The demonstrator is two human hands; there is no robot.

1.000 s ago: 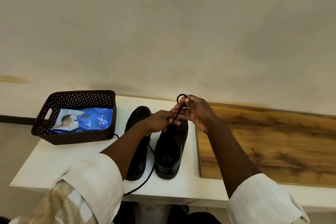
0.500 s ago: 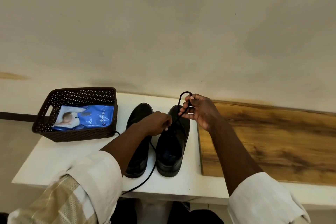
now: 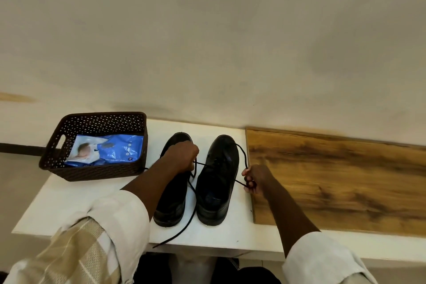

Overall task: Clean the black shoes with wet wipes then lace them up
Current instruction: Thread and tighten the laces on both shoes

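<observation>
1. Lacing was the step in hand: two black shoes stood side by side on the white surface (image 3: 69,198), toes toward the wall, and the hands were pulling the lace (image 3: 242,154) of the right shoe (image 3: 219,180) outward to either side.
2. Left hand (image 3: 182,157) hovered over the left shoe (image 3: 171,203), fingers curled in a closed grip round one lace end, which ran taut from the right shoe's eyelets.
3. Right hand (image 3: 255,178) sat just beside the right shoe, at the edge of the wooden board (image 3: 334,180), its grip pinched on a loop of lace arching up past the toe.
4. A loose lace tail (image 3: 184,226) trailed between the shoes and over the front edge of the surface.
5. Wipes seemed finished with, judging by the blue pack (image 3: 108,150) lying in the brown basket (image 3: 96,173) to the left.
6. Next move probably called for an even pull to snug the knot, then lacing the left shoe, which may be what the trailing tail belongs to; I cannot tell.
</observation>
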